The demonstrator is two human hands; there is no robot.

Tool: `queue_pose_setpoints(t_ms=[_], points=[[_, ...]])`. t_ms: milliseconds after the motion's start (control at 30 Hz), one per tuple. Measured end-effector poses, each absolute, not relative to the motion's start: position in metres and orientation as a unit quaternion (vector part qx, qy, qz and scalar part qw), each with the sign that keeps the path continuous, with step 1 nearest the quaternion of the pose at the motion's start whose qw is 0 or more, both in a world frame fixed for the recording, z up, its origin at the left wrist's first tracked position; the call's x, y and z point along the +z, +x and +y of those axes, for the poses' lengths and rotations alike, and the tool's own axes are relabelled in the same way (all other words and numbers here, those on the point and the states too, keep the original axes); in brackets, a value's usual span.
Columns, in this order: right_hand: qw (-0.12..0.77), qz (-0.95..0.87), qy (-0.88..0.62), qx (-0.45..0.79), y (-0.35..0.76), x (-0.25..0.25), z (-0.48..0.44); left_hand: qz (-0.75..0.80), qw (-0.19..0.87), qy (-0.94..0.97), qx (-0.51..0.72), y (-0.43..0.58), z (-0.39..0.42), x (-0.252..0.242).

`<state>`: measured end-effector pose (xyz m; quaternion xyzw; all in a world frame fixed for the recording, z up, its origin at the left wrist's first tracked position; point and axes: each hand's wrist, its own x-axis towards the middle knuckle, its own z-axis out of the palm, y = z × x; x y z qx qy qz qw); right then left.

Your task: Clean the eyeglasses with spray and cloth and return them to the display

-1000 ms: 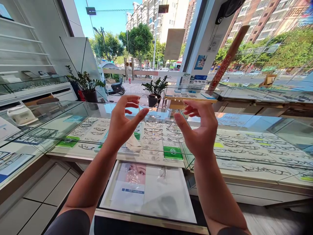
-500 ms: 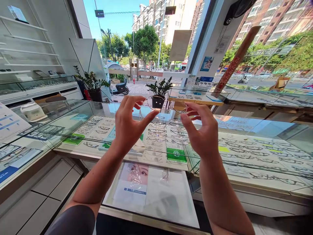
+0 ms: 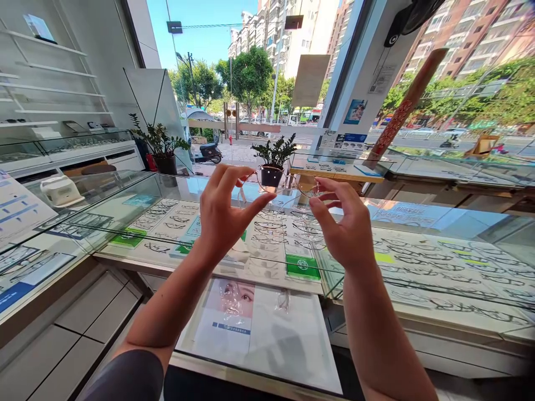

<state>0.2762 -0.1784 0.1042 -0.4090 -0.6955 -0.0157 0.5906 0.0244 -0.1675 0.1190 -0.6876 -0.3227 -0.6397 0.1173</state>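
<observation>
I hold a thin-rimmed pair of glasses (image 3: 284, 181) up at arm's length, above the glass display counter (image 3: 418, 223). My left hand (image 3: 225, 211) pinches the left rim between thumb and fingers. My right hand (image 3: 346, 223) grips the right rim the same way. The lenses are clear and the street shows through them. Below my hands, rows of spectacle frames (image 3: 267, 228) lie under the counter glass.
A pulled-out drawer tray (image 3: 292, 345) with a printed sheet and clear plastic wrappers sits below the counter. Two potted plants (image 3: 161, 147) stand on the counter near the window. A white device (image 3: 58, 190) rests on the left counter. Wall shelves (image 3: 50, 89) are at left.
Both hands with the glasses have drifted slightly right in view and stay raised; the grip is unchanged. The camera has shifted a little.
</observation>
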Motion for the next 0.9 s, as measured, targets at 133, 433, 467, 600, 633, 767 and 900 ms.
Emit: queue_pose_setpoints(t_ms=[133,433,467,600,633,767,900], points=[[0.59,-0.696,-0.409,-0.015,0.277,0.105,-0.179,-0.309,0.12,-0.689,-0.645,0.024,-0.168,0.119],[0.631,-0.674,-0.38,-0.054,0.272,0.109,-0.186,-0.331,0.021,-0.689,-0.644,0.022,-0.163,0.117],[0.636,-0.67,-0.377,-0.068,0.271,0.109,-0.187,-0.33,0.002,-0.692,-0.643,0.021,-0.162,0.117],[0.646,-0.662,-0.357,-0.129,0.268,0.111,-0.191,-0.315,-0.056,-0.702,-0.637,0.02,-0.157,0.117],[0.647,-0.662,-0.351,-0.14,0.267,0.111,-0.192,-0.312,-0.061,-0.702,-0.638,0.02,-0.156,0.116],[0.645,-0.666,-0.339,-0.16,0.265,0.112,-0.195,-0.322,-0.062,-0.689,-0.646,0.022,-0.153,0.114],[0.64,-0.668,-0.344,-0.163,0.264,0.112,-0.195,-0.329,-0.063,-0.68,-0.652,0.023,-0.152,0.113]])
